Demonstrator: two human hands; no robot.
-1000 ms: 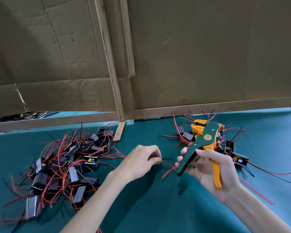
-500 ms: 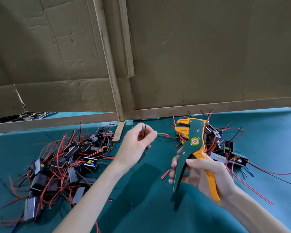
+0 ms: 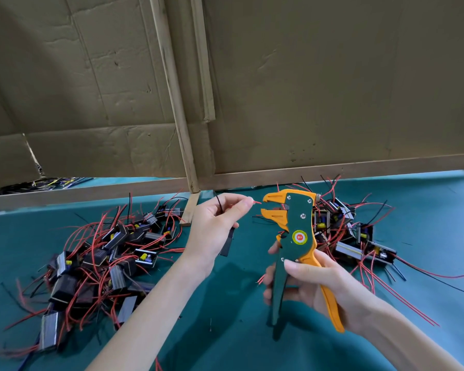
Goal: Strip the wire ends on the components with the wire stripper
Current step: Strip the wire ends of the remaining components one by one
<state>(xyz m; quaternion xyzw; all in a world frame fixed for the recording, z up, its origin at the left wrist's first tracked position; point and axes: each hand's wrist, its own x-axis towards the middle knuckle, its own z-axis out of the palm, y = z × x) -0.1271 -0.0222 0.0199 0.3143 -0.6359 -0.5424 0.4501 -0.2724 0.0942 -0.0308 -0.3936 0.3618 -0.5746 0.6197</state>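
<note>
- Cardboard panels stand behind a teal-covered desk.
- At lower left, a pile of black components lies tangled in red wires.
- Centre: left hand pinches a red wire end, just beside the open orange jaws.
- Right hand grips the wire stripper upright.
- Behind it lies a second component pile.

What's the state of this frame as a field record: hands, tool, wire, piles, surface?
left hand: pinches red wire end, component hangs below it
right hand: grips wire stripper by its handles
stripper jaws: open, wire tip just outside them, not yet in
left pile: components with red and black leads
right pile: more components behind the tool
surface: green mat
</note>
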